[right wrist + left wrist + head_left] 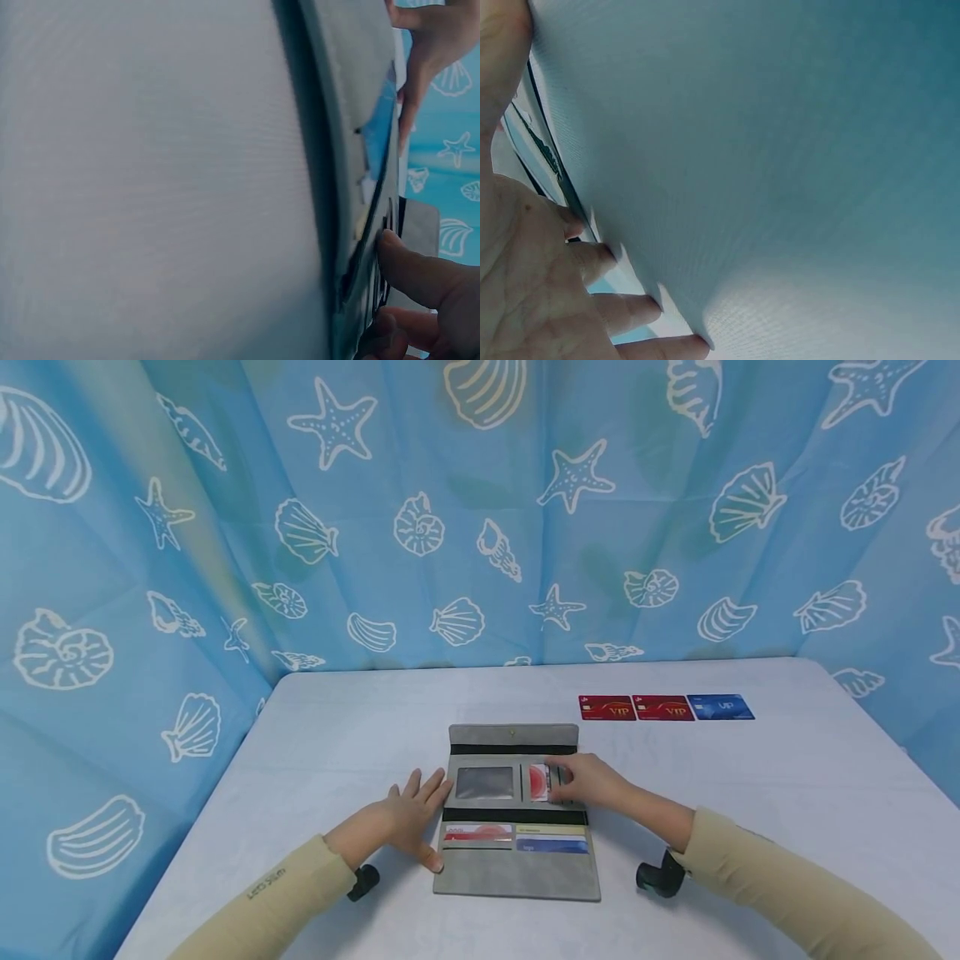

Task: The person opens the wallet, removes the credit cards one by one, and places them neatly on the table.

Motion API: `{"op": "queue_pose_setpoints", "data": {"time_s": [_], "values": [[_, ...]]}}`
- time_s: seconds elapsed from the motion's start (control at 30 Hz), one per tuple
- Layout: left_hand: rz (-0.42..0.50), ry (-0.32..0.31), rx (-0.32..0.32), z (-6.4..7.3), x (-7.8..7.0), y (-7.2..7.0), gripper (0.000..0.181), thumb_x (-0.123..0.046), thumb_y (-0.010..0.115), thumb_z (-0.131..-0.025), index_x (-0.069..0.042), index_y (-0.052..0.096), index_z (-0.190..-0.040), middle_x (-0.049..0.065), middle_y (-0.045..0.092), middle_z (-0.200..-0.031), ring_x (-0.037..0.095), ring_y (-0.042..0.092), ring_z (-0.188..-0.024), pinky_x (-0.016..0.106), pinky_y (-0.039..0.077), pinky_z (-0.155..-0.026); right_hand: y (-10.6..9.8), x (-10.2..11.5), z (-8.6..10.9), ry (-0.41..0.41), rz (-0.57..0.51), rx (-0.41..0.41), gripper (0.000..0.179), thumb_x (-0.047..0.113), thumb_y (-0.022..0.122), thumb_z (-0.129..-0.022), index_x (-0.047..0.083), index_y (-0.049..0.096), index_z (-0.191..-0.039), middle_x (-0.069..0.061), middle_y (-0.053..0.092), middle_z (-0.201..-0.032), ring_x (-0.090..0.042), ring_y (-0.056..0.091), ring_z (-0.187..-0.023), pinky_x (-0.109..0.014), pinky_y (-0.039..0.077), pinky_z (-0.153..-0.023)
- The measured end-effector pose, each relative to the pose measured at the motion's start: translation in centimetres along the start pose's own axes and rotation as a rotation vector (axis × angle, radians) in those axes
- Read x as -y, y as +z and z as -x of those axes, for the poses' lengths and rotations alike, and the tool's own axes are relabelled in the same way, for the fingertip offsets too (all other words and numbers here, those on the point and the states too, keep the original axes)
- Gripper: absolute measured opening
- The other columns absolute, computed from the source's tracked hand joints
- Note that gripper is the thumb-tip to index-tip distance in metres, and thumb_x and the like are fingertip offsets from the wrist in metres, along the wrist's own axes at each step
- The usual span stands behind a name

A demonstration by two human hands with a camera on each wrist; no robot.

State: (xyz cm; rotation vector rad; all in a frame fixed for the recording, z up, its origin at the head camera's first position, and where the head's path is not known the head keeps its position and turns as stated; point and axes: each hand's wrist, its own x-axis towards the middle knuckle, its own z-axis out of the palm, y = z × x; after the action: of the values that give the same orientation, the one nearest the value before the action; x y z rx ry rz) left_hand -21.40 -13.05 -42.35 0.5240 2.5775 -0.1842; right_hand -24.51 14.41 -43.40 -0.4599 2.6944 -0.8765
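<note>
A grey wallet (517,881) lies unfolded on the white table. My left hand (411,818) rests at its left edge with the fingers spread; the left wrist view shows those straight fingers (626,311) reaching down to the cloth. At the upper right section, my right hand (592,779) pinches a red and white card (538,782) between thumb and fingertips, partly hiding it. In the right wrist view the right thumb (420,274) bends against the wallet (352,90). Lower pockets hold a red and white card (476,832) and a blue card (553,845).
Two red VIP cards (607,708) and a blue VIP card (721,707) lie in a row behind the wallet to the right. A clear window (485,782) sits in the wallet's upper left section. A blue shell-patterned curtain (480,510) hangs behind the table (337,718).
</note>
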Motion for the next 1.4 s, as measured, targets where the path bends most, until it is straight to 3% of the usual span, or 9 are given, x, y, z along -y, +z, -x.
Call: {"op": "queue_pose_setpoints", "data": {"time_s": [0.3, 0.7, 1.03, 1.4], "values": [[-0.001, -0.004, 0.004, 0.0, 0.1, 0.0, 0.118, -0.064, 0.07, -0.06, -0.014, 0.009, -0.147, 0.006, 0.003, -0.154, 0.036, 0.005, -0.139, 0.057, 0.019, -0.106, 0.1, 0.1, -0.3, 0.004, -0.017, 0.025, 0.054, 0.011, 0.073, -0.076, 0.0, 0.053, -0.125, -0.001, 0.052, -0.068, -0.013, 0.045, -0.061, -0.022, 0.039, -0.052], [0.023, -0.003, 0.0, 0.1, 0.2, 0.0, 0.118, -0.063, 0.072, -0.059, -0.014, 0.01, -0.147, 0.006, 0.004, -0.154, 0.036, 0.005, -0.139, 0.057, 0.018, -0.106, -0.1, 0.8, -0.9, 0.158, -0.216, 0.037, 0.036, 0.005, 0.068, -0.079, 0.001, 0.052, -0.112, -0.006, 0.053, -0.075, -0.016, 0.051, -0.062, -0.024, 0.047, -0.058], [0.018, -0.005, 0.005, 0.2, 0.1, -0.1, 0.118, -0.063, 0.072, -0.06, -0.014, 0.01, -0.147, 0.006, 0.004, -0.154, 0.037, 0.005, -0.139, 0.058, 0.018, -0.106, 0.0, 0.8, -1.2, 0.224, -0.341, -0.012, 0.02, 0.006, 0.06, -0.086, -0.003, 0.053, -0.102, -0.007, 0.055, -0.07, -0.014, 0.052, -0.055, -0.023, 0.048, -0.054], [0.017, 0.0, 0.006, 0.2, 0.0, -0.2, 0.118, -0.063, 0.071, -0.06, -0.014, 0.009, -0.147, 0.005, 0.003, -0.155, 0.036, 0.004, -0.14, 0.057, 0.018, -0.107, -0.3, 0.2, -1.2, 0.258, -0.422, -0.026, 0.02, 0.004, 0.059, -0.086, -0.005, 0.055, -0.104, -0.009, 0.056, -0.076, -0.014, 0.053, -0.059, -0.022, 0.05, -0.054]]}}
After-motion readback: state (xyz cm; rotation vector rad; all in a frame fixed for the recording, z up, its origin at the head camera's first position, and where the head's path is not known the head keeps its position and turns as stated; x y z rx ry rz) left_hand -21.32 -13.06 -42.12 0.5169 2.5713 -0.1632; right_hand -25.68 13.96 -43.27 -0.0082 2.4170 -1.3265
